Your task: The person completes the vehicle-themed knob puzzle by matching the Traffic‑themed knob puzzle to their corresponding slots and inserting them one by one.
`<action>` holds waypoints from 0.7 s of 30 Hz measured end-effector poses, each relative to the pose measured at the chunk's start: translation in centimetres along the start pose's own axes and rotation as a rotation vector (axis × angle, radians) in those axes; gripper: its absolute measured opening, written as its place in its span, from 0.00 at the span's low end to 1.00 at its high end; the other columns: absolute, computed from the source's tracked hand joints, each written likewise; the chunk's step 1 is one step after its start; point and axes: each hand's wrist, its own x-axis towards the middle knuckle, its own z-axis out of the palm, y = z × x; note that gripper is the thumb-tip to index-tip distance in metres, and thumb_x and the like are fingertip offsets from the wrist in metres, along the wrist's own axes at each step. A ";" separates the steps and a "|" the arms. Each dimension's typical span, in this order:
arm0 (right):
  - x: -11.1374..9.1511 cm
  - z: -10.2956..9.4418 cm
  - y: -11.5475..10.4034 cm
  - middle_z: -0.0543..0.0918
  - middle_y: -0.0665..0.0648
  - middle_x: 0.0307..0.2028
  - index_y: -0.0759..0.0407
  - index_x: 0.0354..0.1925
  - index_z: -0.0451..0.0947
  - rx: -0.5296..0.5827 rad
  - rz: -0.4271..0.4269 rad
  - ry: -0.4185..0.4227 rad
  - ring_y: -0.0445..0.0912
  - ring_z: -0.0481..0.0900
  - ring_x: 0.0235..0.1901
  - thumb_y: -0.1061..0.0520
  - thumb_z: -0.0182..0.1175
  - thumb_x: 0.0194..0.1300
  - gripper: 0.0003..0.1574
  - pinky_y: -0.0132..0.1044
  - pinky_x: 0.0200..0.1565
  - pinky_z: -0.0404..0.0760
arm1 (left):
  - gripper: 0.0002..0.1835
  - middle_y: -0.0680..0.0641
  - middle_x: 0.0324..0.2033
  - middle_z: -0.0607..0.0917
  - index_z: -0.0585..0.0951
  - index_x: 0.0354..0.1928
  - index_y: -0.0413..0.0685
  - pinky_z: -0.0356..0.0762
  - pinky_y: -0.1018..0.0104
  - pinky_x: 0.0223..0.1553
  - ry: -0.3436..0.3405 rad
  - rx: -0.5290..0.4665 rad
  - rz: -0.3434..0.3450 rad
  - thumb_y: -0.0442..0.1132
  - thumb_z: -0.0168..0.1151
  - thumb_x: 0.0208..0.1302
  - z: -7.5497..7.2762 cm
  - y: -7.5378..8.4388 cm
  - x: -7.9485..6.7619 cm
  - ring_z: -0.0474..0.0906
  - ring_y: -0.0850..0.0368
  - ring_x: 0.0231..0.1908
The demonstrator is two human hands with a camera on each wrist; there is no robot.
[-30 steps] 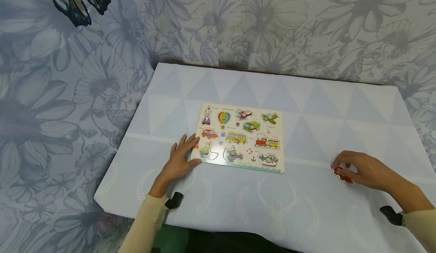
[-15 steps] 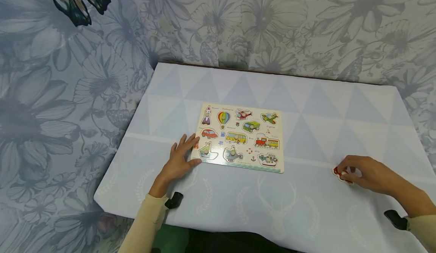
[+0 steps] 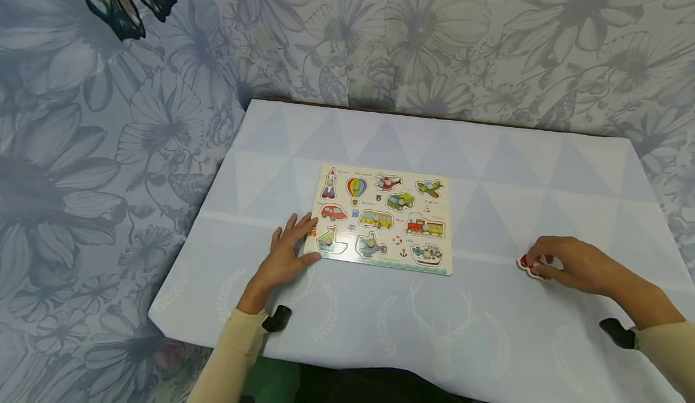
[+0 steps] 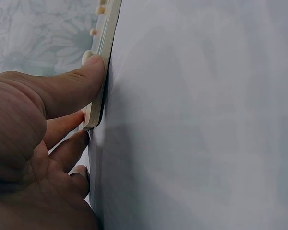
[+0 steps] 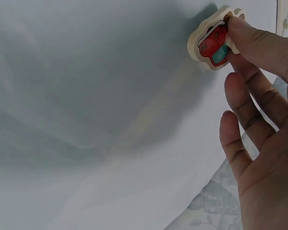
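Note:
A wooden knob puzzle board with printed vehicles lies on the table. My left hand rests at its near left corner, the thumb along the front edge and relaxed fingers at the left side. Far to the right, my right hand pinches a small red puzzle piece between thumb and fingertips, low over the cloth. In the right wrist view the piece shows a thick pale wooden edge with red and teal paint; the thumb covers part of it. The other fingers stay loosely bent, apart from it.
The table wears a pale cloth with grey-blue triangles. Its far edge meets a flower-patterned wall covering. Vehicle pieces such as a yellow bus and a train sit in the board.
My right hand draws back slightly to the right, then moves left and a little away from me, the red puzzle piece shifting left with it. My left hand and the board stay put.

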 end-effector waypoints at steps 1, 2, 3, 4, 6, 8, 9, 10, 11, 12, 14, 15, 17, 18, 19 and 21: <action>0.3 -0.1 -0.1 0.79 0.32 0.35 0.38 0.37 0.81 -0.005 -0.001 -0.007 0.26 0.70 0.32 0.60 0.77 0.50 0.21 0.26 0.26 0.69 | 0.44 0.40 0.77 0.57 0.63 0.76 0.46 0.25 0.35 0.73 0.000 0.001 -0.001 0.35 0.71 0.59 0.0 0.0 0.0 0.35 0.38 0.79; 0.7 -0.3 -0.2 0.79 0.32 0.35 0.38 0.37 0.81 -0.012 -0.003 -0.011 0.26 0.70 0.32 0.60 0.77 0.50 0.20 0.27 0.26 0.70 | 0.44 0.40 0.77 0.57 0.63 0.76 0.46 0.25 0.35 0.73 0.000 0.004 0.001 0.35 0.71 0.59 0.0 0.0 0.0 0.35 0.37 0.79; 1.0 -0.4 -0.3 0.80 0.32 0.35 0.38 0.36 0.82 -0.016 -0.006 -0.014 0.26 0.70 0.31 0.60 0.77 0.50 0.19 0.27 0.27 0.70 | 0.44 0.40 0.77 0.57 0.62 0.76 0.45 0.25 0.35 0.73 -0.001 0.005 0.002 0.35 0.71 0.59 0.0 0.0 0.0 0.35 0.37 0.79; 1.4 -0.5 -0.4 0.80 0.32 0.35 0.38 0.36 0.82 -0.021 -0.006 -0.020 0.26 0.71 0.32 0.59 0.77 0.51 0.19 0.27 0.27 0.71 | 0.43 0.39 0.77 0.57 0.63 0.76 0.45 0.25 0.34 0.73 0.000 0.005 0.002 0.35 0.71 0.59 0.0 0.0 0.0 0.35 0.36 0.79; 2.1 -0.7 -0.7 0.80 0.32 0.36 0.38 0.36 0.82 -0.033 -0.008 -0.035 0.26 0.71 0.32 0.59 0.76 0.53 0.18 0.28 0.28 0.72 | 0.43 0.39 0.77 0.57 0.63 0.76 0.44 0.25 0.34 0.72 0.001 0.005 0.000 0.35 0.71 0.60 0.1 -0.1 0.0 0.35 0.36 0.79; 2.8 -0.9 -1.0 0.80 0.32 0.37 0.37 0.36 0.82 -0.039 -0.008 -0.050 0.27 0.71 0.32 0.59 0.75 0.54 0.17 0.28 0.29 0.73 | 0.43 0.39 0.77 0.57 0.63 0.76 0.44 0.25 0.34 0.72 0.000 0.003 0.000 0.36 0.71 0.60 0.0 -0.1 0.0 0.35 0.35 0.79; 3.1 -1.0 -1.2 0.80 0.33 0.37 0.37 0.36 0.82 -0.038 -0.009 -0.056 0.27 0.72 0.33 0.59 0.74 0.55 0.16 0.28 0.29 0.73 | 0.43 0.39 0.77 0.57 0.63 0.76 0.44 0.25 0.34 0.72 0.000 0.001 -0.001 0.36 0.71 0.60 0.0 -0.1 0.0 0.35 0.36 0.79; 3.5 -1.1 -1.3 0.80 0.33 0.38 0.37 0.36 0.82 -0.038 -0.017 -0.058 0.27 0.72 0.33 0.59 0.74 0.56 0.16 0.28 0.29 0.73 | 0.43 0.39 0.77 0.57 0.63 0.76 0.44 0.25 0.34 0.72 0.001 0.000 -0.002 0.36 0.71 0.60 0.1 0.0 0.0 0.35 0.36 0.79; 3.9 -1.2 -1.5 0.80 0.33 0.38 0.38 0.37 0.83 -0.039 -0.028 -0.057 0.27 0.71 0.33 0.59 0.74 0.56 0.16 0.29 0.29 0.73 | 0.43 0.39 0.77 0.57 0.63 0.76 0.44 0.25 0.34 0.73 0.000 -0.002 -0.002 0.35 0.71 0.60 0.1 0.0 0.0 0.35 0.36 0.79; 4.2 -1.3 -1.7 0.80 0.34 0.38 0.38 0.37 0.83 -0.037 -0.039 -0.054 0.27 0.71 0.32 0.59 0.74 0.56 0.15 0.29 0.29 0.73 | 0.43 0.39 0.77 0.57 0.63 0.76 0.44 0.25 0.34 0.73 0.000 -0.003 -0.002 0.35 0.71 0.59 0.1 0.0 0.0 0.35 0.36 0.79; 4.9 -1.5 -2.0 0.80 0.34 0.38 0.39 0.37 0.83 -0.043 -0.059 -0.043 0.27 0.72 0.33 0.59 0.74 0.56 0.15 0.29 0.30 0.74 | 0.43 0.39 0.77 0.57 0.63 0.76 0.45 0.25 0.35 0.73 -0.002 -0.002 -0.002 0.35 0.71 0.59 0.1 0.0 0.0 0.35 0.36 0.79; 5.4 -1.6 -2.2 0.80 0.34 0.38 0.39 0.36 0.84 -0.042 -0.071 -0.037 0.28 0.72 0.33 0.59 0.74 0.56 0.15 0.30 0.30 0.74 | 0.43 0.39 0.77 0.57 0.63 0.76 0.44 0.25 0.35 0.73 -0.002 -0.002 -0.002 0.35 0.71 0.59 0.1 0.0 0.0 0.35 0.36 0.79; 6.2 -1.7 -2.6 0.80 0.33 0.38 0.40 0.36 0.84 -0.050 -0.086 -0.032 0.28 0.73 0.33 0.59 0.74 0.56 0.14 0.31 0.32 0.76 | 0.43 0.39 0.77 0.57 0.63 0.76 0.45 0.25 0.35 0.73 -0.001 -0.002 -0.004 0.34 0.71 0.59 0.1 0.0 0.0 0.35 0.36 0.79; 6.7 -1.8 -2.9 0.80 0.33 0.38 0.39 0.36 0.84 -0.055 -0.088 -0.035 0.29 0.74 0.34 0.59 0.74 0.56 0.14 0.32 0.32 0.76 | 0.43 0.39 0.77 0.57 0.63 0.76 0.44 0.25 0.35 0.73 0.001 -0.001 -0.004 0.34 0.71 0.59 0.1 0.0 0.0 0.35 0.36 0.79; 7.2 -1.9 -3.1 0.80 0.33 0.38 0.39 0.36 0.84 -0.056 -0.090 -0.038 0.29 0.74 0.34 0.59 0.74 0.56 0.14 0.33 0.34 0.77 | 0.43 0.39 0.77 0.57 0.63 0.76 0.44 0.25 0.34 0.73 0.002 0.001 -0.003 0.34 0.71 0.59 0.1 0.1 0.0 0.35 0.36 0.79; 8.2 -2.0 -3.7 0.80 0.33 0.37 0.39 0.35 0.83 -0.059 -0.090 -0.051 0.30 0.74 0.34 0.58 0.74 0.57 0.13 0.35 0.36 0.77 | 0.43 0.39 0.77 0.57 0.63 0.76 0.44 0.25 0.34 0.73 0.002 0.000 -0.002 0.34 0.71 0.60 0.1 0.1 0.0 0.35 0.36 0.79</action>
